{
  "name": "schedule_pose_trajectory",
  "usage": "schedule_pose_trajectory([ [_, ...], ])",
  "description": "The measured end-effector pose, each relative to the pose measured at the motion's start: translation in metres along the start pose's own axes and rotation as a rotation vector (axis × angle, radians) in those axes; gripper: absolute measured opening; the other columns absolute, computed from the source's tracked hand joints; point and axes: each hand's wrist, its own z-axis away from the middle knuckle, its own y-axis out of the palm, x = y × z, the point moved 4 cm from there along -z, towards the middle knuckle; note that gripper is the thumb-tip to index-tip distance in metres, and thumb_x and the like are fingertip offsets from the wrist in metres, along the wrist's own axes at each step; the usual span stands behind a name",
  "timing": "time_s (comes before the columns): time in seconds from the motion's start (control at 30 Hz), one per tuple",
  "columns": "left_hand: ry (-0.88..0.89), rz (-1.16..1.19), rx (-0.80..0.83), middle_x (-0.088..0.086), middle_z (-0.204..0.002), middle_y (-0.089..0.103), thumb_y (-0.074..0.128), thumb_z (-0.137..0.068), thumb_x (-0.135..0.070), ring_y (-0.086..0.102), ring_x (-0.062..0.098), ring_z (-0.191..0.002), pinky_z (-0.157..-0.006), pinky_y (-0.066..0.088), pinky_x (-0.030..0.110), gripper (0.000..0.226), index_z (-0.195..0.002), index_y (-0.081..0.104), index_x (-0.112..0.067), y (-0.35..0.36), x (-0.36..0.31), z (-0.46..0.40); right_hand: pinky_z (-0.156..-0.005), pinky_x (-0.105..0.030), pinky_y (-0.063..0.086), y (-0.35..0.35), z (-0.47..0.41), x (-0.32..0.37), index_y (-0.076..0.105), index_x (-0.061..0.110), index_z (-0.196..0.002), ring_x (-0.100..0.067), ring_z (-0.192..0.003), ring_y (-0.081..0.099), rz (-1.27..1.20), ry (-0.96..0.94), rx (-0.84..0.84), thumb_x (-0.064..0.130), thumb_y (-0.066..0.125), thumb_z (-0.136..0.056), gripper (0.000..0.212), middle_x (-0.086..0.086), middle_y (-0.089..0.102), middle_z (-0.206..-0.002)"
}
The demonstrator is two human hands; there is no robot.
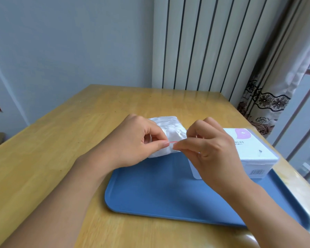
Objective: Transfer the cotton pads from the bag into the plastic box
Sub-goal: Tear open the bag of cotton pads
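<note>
A clear plastic bag of white cotton pads (170,130) lies at the far edge of the blue tray (161,192). Its near end has a thin red seal strip. My left hand (134,142) pinches that end from the left. My right hand (209,145) pinches it from the right, fingertips almost meeting over the red strip. The white plastic box (254,151), lid closed, with a purple label on top, stands on the tray's right side, partly hidden behind my right hand.
The tray sits on a light wooden table (61,140). A white ribbed radiator (213,43) stands behind the table, and a patterned curtain (268,97) hangs at the right by a window. The tray's near half holds nothing.
</note>
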Motion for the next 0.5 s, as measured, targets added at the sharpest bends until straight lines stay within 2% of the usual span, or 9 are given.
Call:
schedule_pose_trajectory([
  [0.13, -0.018, -0.034, -0.02, -0.009, -0.065, 0.062, 0.075, -0.088, -0.02, 0.051, 0.011, -0.057, -0.055, 0.036, 0.012, 0.015, -0.073, 0.075, -0.022, 0.001, 0.002, -0.001, -0.056, -0.036, 0.043, 0.002, -0.001, 0.002, 0.079, 0.017, -0.077, -0.026, -0.069, 0.047, -0.002, -0.022, 0.066, 0.014, 0.074, -0.087, 0.011, 0.0, 0.055, -0.077],
  [0.23, -0.012, -0.047, -0.027, -0.007, -0.066, 0.061, 0.074, -0.089, -0.02, 0.052, 0.016, -0.059, -0.054, 0.038, 0.015, 0.016, -0.073, 0.074, -0.02, 0.006, -0.001, -0.001, -0.059, -0.04, 0.045, 0.003, -0.001, 0.0, 0.078, 0.017, -0.08, -0.026, -0.073, 0.049, -0.01, 0.006, 0.092, 0.018, 0.078, -0.082, 0.003, 0.001, 0.059, -0.083],
  [0.33, -0.002, -0.041, -0.04, -0.007, -0.067, 0.06, 0.072, -0.09, -0.019, 0.053, 0.016, -0.061, -0.054, 0.038, 0.015, 0.016, -0.074, 0.074, -0.02, 0.008, -0.003, -0.001, -0.059, -0.04, 0.044, 0.007, 0.0, 0.006, 0.078, 0.017, -0.084, -0.025, -0.073, 0.049, 0.035, 0.006, 0.093, 0.022, 0.084, -0.079, 0.009, 0.001, 0.06, -0.084],
  [0.43, 0.023, -0.057, -0.05, -0.007, -0.067, 0.061, 0.072, -0.09, -0.018, 0.053, 0.016, -0.061, -0.054, 0.038, 0.016, 0.017, -0.073, 0.074, -0.019, 0.008, -0.003, -0.001, -0.057, -0.04, 0.041, 0.009, -0.002, 0.013, 0.078, 0.016, -0.08, -0.027, -0.069, 0.049, 0.087, -0.011, 0.056, 0.018, 0.076, -0.085, 0.006, -0.001, 0.06, -0.08],
  [0.5, 0.049, -0.103, -0.087, -0.008, -0.067, 0.06, 0.072, -0.09, -0.02, 0.052, 0.014, -0.059, -0.055, 0.042, 0.023, 0.016, -0.074, 0.074, -0.02, 0.008, -0.003, -0.001, -0.059, -0.038, 0.04, 0.009, -0.003, 0.014, 0.077, 0.016, -0.078, -0.027, -0.071, 0.049, 0.074, -0.015, 0.062, 0.016, 0.073, -0.085, 0.008, 0.0, 0.06, -0.08],
])
